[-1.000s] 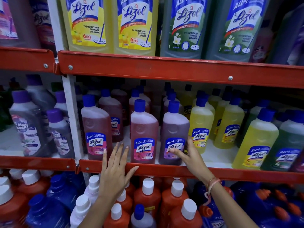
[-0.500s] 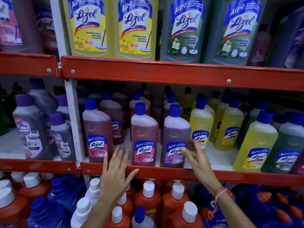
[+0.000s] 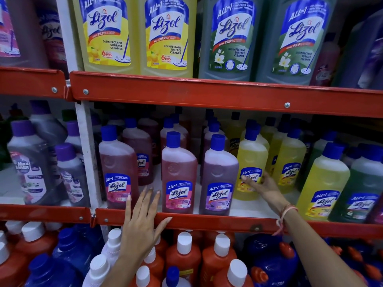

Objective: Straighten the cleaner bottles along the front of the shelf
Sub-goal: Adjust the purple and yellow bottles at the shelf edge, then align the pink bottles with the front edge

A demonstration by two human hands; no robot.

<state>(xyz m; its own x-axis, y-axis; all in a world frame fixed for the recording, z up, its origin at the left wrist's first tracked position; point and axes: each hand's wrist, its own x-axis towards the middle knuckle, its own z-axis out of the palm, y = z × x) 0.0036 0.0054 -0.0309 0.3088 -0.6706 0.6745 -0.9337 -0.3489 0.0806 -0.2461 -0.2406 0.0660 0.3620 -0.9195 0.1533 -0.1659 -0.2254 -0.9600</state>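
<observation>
Left hand: the left hand [image 3: 143, 222] lies flat and open against the red front lip [image 3: 217, 222] of the middle shelf, fingers spread and pointing up, thumb out along the lip. It holds nothing; its fingertips reach up into the gap between two pink bottles.
Right hand: the right hand [image 3: 267, 190] reaches in over the lip, loosely open, with fingertips touching the label of a yellow bottle [image 3: 251, 160]. I cannot tell whether it has closed round the bottle.
Wrist: a pink thread band [image 3: 285, 214] is tied round the right wrist.
Front row: left pink bottle [image 3: 117, 164], middle pink bottle [image 3: 178, 172] and purple bottle [image 3: 218, 175] stand upright just behind the lip, labels facing out.
Yellow bottle: it stands upright, set back from the lip, just beside the purple one.
Far right: another yellow bottle [image 3: 324, 183] and a green bottle [image 3: 364, 183] stand at the front edge.
</observation>
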